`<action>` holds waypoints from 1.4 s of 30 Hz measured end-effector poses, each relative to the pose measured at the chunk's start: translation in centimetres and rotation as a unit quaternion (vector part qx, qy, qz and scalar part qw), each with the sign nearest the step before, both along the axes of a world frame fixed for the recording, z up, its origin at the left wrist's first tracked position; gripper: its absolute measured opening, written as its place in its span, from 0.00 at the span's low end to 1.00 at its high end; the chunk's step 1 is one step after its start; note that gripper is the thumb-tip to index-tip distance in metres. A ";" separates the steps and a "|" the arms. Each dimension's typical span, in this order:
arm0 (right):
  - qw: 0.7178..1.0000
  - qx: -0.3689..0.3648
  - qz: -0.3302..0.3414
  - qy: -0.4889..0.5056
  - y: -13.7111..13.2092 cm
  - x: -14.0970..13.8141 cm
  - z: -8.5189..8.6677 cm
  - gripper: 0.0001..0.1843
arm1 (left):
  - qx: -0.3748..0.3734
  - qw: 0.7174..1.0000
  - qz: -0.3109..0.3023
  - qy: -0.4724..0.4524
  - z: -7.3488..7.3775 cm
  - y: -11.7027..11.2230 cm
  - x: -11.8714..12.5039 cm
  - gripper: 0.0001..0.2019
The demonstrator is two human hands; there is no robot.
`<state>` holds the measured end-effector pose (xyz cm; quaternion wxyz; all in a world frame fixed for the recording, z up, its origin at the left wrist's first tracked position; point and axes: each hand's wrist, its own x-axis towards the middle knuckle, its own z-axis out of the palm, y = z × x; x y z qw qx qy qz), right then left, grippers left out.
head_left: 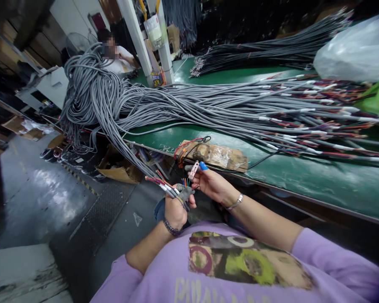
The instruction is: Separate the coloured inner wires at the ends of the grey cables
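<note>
My left hand (176, 207) is closed round the ends of a few grey cables (135, 162) that hang down from the bench; thin coloured wires (185, 182) stick up from its grip, and grey covers sit on its thumb and forefinger. My right hand (211, 183) is just to the right, pinching a small pale connector (193, 170) over those wire tips. Its fingertips wear a blue cot and a grey one. A bracelet is on the right wrist, a beaded band on the left.
A green bench (303, 176) carries a big spread of grey cables (208, 105) with stripped coloured ends at the right. A taped block with red wires (217, 155) lies at its front edge. Another person (113, 54) sits at the far left. Cardboard litters the floor.
</note>
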<state>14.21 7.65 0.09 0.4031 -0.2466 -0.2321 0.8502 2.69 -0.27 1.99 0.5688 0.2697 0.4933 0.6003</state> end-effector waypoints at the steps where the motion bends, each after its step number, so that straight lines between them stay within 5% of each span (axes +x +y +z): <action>1: 1.000 0.005 -0.010 -0.009 0.0 -0.1 0.1 0.18 | 0.002 1.000 0.006 -0.006 0.1 0.0 0.1 0.15; 10: 0.972 0.116 -0.141 -0.151 -0.7 -0.6 -0.7 0.17 | -0.017 0.998 0.052 -0.007 0.6 0.5 0.5 0.18; 16: 0.987 0.107 -0.074 -0.098 -0.2 -0.7 -0.2 0.17 | -0.020 0.998 0.058 -0.014 0.1 0.7 0.5 0.17; 21: 0.946 0.177 -0.166 -0.214 -0.2 -0.5 -0.2 0.23 | -0.020 0.998 0.059 -0.025 -0.1 0.7 0.4 0.17; 26: 0.992 0.059 -0.079 -0.078 0.2 -1.0 -0.4 0.23 | -0.010 0.998 0.065 -0.018 -0.2 0.9 0.5 0.16; 29: 0.996 -0.001 -0.086 -0.023 0.5 -1.4 -0.5 0.19 | -0.016 0.997 0.067 -0.020 -0.2 1.1 0.6 0.16; 34: 0.993 -0.018 -0.115 -0.006 0.4 -1.8 -0.2 0.16 | -0.020 0.998 0.059 -0.005 -0.5 1.2 0.7 0.16; 42: 0.998 -0.030 -0.061 0.003 -0.3 -0.9 -0.5 0.19 | -0.010 0.998 0.063 -0.004 -0.9 0.6 0.4 0.15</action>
